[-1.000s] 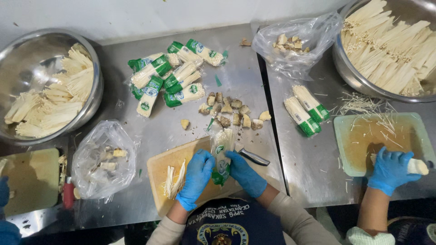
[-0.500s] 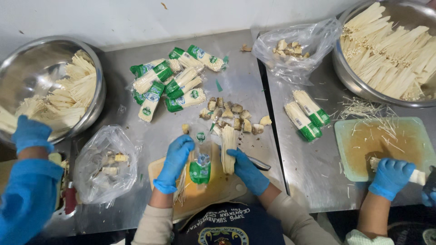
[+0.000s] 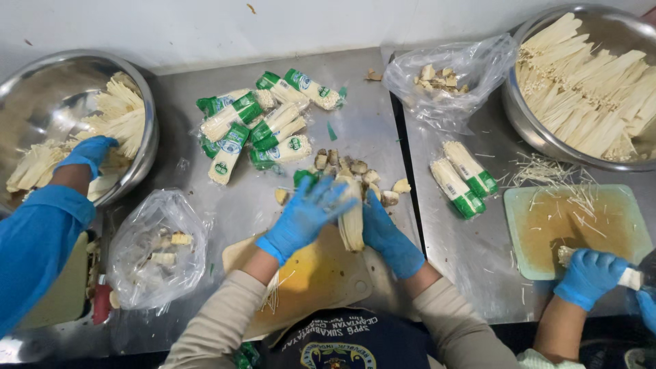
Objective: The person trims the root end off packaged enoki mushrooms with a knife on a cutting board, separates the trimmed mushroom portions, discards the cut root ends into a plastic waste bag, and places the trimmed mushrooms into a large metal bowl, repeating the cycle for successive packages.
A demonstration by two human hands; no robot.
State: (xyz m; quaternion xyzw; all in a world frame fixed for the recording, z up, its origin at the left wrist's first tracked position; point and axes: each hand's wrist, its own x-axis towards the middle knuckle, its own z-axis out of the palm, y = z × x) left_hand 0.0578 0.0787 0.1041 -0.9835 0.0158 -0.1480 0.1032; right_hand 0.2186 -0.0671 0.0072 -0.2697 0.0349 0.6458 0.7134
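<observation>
Closest to the camera, on the steel table [image 3: 369, 130], lies a yellowish cutting board [image 3: 321, 273] with a few loose mushroom threads on it. Above this board the person's two hands in blue gloves work together. The right hand [image 3: 386, 232] has its fingers closed around a pale bundle of enoki mushrooms [image 3: 352, 219] and holds it upright over the far edge of the board. The left hand [image 3: 304, 215] is blurred; its fingers look spread and lie against the top of the same bundle, next to a piece of green wrapper [image 3: 304, 178], but I cannot tell if they really grip it.

Just behind the hands there is a small pile of cut root ends [image 3: 362, 174]. Left of the board stands a clear plastic bag [image 3: 158, 249] with more cut pieces inside. To the right, two wrapped packs [image 3: 463, 178] lie side by side, and beside them another person's gloved hand [image 3: 589, 277] holds a bundle on a green cutting board [image 3: 577, 225].

Further away, a heap of green-wrapped enoki packs [image 3: 263, 123] lies near the wall. On the far left, a co-worker's gloved hand [image 3: 92, 152] reaches into a steel bowl [image 3: 61, 75] with loose mushrooms. On the far right stand a second bag [image 3: 454, 75] and another big bowl [image 3: 529, 123] full of trimmed mushrooms.
</observation>
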